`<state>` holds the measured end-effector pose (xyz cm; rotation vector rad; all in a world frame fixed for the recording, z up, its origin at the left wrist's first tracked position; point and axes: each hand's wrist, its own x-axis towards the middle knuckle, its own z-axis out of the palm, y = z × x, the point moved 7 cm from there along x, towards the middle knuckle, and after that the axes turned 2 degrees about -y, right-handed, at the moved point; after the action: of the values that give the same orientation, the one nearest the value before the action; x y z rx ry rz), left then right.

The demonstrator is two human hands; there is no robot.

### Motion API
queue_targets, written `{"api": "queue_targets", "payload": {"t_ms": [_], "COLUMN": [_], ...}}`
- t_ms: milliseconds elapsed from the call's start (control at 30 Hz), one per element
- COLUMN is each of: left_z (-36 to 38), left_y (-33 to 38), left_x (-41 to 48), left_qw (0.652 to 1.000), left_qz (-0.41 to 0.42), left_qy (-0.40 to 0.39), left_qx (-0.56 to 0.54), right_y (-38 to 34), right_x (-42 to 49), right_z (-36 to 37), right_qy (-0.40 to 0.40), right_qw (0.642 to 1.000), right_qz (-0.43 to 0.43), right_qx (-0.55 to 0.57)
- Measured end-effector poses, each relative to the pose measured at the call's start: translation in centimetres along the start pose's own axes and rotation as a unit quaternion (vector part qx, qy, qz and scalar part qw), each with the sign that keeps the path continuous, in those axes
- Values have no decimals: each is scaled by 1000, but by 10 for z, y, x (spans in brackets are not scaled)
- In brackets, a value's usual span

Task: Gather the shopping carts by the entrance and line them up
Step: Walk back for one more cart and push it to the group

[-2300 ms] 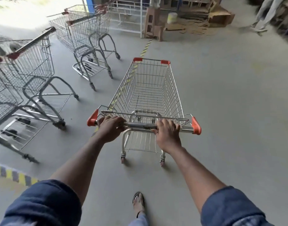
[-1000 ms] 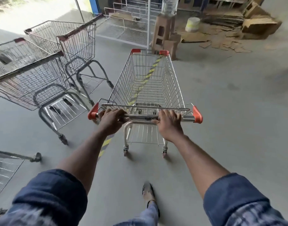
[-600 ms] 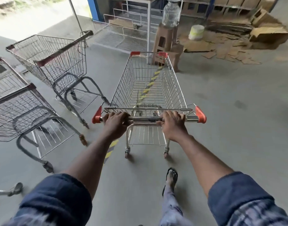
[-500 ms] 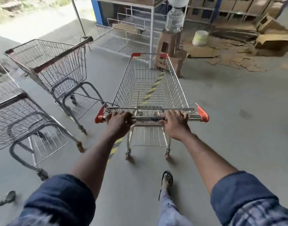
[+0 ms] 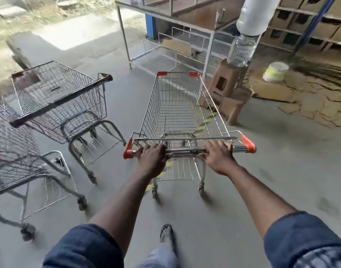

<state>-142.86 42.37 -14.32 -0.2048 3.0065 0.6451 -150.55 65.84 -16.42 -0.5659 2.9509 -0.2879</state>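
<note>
So, the concrete floor looks smooth, so easy rolling is expected. The empty wire cart stands mid-floor, just right of a darker cart and clear of it, with a third cart at the left edge. It's judged light and stiff, though its casters could let it swing wide, so it's best steered from the handle bar. That bar is gripped by the left hand and right hand, fingers curled over it, spaced well apart between the red end caps.
</note>
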Motion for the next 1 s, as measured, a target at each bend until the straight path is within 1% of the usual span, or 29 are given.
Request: {"api": "queue_targets", "payload": {"t_ms": [167,300,400,533,633,867,900,967,1000], "left_z": [-7,-15,-23,-30,-39,-68,-68,-78,-75], "left_y": [-2,-10,-18,-33,-48,-89,-91,-104,-105], "left_x": [109,206,277,358,411,527,533,576,576], "left_qw": [997,993,993,992,992,983,982,975,974], "left_qz": [-7,-29,-47,-93,-109,-164,-169,-204,-210], "left_qy": [80,110,111,84,68,83,78,85,76], "left_qx": [-12,12,14,11,17,28,35,29,30], "right_y": [26,37,41,43,38,13,12,1,3], "right_x": [130,240,323,414,473,616,624,683,684], "right_z": [-12,-25,-36,-44,-50,-62,-61,-64,-61], "right_qy": [-8,-26,-40,-51,-51,-53,-57,-67,-73], "right_qw": [1000,999,997,995,992,984,984,978,978], "right_qz": [-22,-47,-64,-85,-111,-166,-165,-193,-194], "right_qx": [-1,7,13,13,21,34,38,39,31]}}
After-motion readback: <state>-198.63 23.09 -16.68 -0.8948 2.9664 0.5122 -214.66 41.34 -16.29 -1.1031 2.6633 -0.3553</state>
